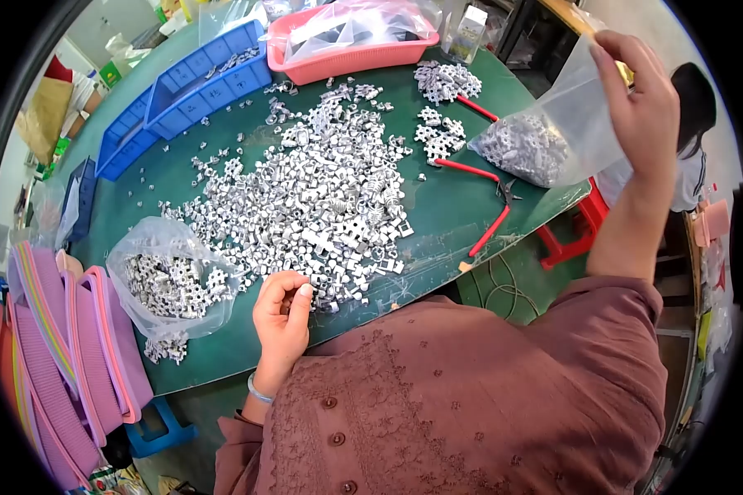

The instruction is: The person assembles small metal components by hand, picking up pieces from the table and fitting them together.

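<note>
- Pinching a translucent plastic bag (571, 120) by its top, the right hand (641, 97) is raised, probably so the small silver-grey, metallic-looking parts (527, 147) sit gathered below it.
- Left hand (281, 322) curls beside a loose silver-grey heap (322, 190); cannot tell whether it grips anything.

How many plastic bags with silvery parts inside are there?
2: one bag on the table beside the left hand, another bag held by the right hand. More may be hidden.
</note>
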`<control>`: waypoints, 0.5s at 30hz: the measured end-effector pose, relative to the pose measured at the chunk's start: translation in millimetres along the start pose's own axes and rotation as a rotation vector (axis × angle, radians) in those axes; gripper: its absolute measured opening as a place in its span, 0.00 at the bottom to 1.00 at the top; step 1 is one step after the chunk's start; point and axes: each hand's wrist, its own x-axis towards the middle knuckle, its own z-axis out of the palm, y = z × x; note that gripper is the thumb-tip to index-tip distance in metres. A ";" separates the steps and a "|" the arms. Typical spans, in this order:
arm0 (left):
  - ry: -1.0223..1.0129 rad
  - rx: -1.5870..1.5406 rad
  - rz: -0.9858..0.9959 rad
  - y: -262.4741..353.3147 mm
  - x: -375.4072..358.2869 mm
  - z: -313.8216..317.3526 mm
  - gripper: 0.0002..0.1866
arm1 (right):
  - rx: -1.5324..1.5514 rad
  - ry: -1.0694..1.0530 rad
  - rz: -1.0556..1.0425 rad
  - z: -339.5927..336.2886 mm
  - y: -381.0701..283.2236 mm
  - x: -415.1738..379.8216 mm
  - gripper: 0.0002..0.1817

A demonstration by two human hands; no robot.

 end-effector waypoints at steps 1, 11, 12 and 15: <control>0.002 0.005 0.003 0.6 0.3 1.3 0.02 | 0.171 0.009 0.007 10.8 -15.1 1.7 0.06; 0.034 0.075 0.033 14.4 -4.5 -3.9 0.02 | 0.392 -0.876 0.063 285.6 -59.5 -21.1 0.20; 0.045 0.087 0.028 14.3 -5.3 -5.8 0.02 | 0.382 -0.888 0.030 298.3 -62.2 -21.1 0.22; 0.066 0.130 0.034 13.1 -9.0 -11.5 0.02 | 0.315 -0.927 0.029 319.6 -68.1 -24.5 0.24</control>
